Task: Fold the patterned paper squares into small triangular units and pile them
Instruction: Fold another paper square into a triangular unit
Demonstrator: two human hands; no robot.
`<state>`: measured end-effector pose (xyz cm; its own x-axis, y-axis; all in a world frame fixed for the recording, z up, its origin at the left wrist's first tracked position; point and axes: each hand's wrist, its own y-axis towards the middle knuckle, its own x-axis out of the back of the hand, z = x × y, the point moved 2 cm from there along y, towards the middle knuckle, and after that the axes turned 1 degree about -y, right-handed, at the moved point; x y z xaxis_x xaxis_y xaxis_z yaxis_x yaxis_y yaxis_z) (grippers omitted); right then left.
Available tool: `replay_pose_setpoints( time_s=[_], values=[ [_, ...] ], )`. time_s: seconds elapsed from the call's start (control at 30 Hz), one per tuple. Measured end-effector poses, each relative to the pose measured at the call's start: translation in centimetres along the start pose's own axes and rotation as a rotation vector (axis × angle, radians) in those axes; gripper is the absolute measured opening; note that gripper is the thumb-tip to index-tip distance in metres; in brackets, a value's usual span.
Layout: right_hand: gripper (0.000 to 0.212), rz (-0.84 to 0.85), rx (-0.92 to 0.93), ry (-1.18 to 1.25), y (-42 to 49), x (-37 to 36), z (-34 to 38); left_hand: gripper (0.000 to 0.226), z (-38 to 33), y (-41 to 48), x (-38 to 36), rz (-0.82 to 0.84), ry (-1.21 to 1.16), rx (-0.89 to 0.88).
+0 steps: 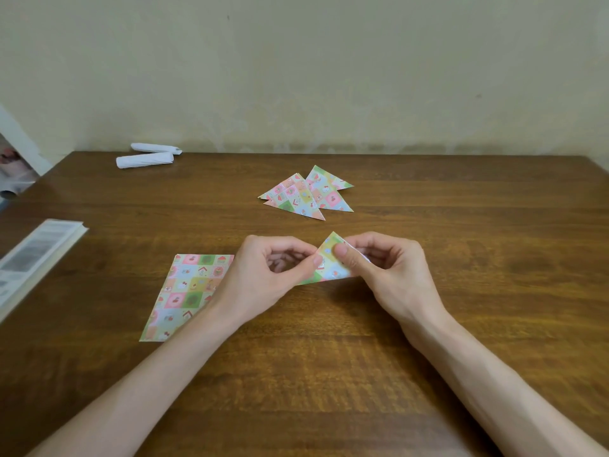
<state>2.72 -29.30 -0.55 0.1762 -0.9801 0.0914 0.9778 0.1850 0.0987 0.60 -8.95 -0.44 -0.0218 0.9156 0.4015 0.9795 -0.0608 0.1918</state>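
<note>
A small folded piece of patterned paper is held just above the wooden table at the centre. My left hand pinches its left edge with thumb and fingers. My right hand pinches its right side, thumb on top. Beyond them lies a pile of folded patterned triangles, overlapping one another. A flat stack of unfolded patterned squares lies to the left, partly hidden by my left wrist.
Two rolled white papers lie at the table's far left edge near the wall. A book or booklet sits at the left edge. A beige wall stands behind the table.
</note>
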Motion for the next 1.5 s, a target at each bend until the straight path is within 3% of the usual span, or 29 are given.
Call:
replay_pose_setpoints(
  time_s=[0.87,1.17,1.5],
  values=[
    [0.009,-0.072,0.085,-0.099,-0.1,0.0,0.1,0.012,-0.9,-0.5,-0.3,0.041,-0.093,0.080],
    [0.007,-0.128,0.131,-0.165,-0.1,0.3,0.3,0.010,-1.3,-0.3,-0.3,0.197,-0.214,0.237],
    [0.009,-0.155,0.113,-0.233,-0.2,0.1,0.3,0.012,-1.1,-0.2,-0.3,0.232,-0.173,0.258]
  ],
)
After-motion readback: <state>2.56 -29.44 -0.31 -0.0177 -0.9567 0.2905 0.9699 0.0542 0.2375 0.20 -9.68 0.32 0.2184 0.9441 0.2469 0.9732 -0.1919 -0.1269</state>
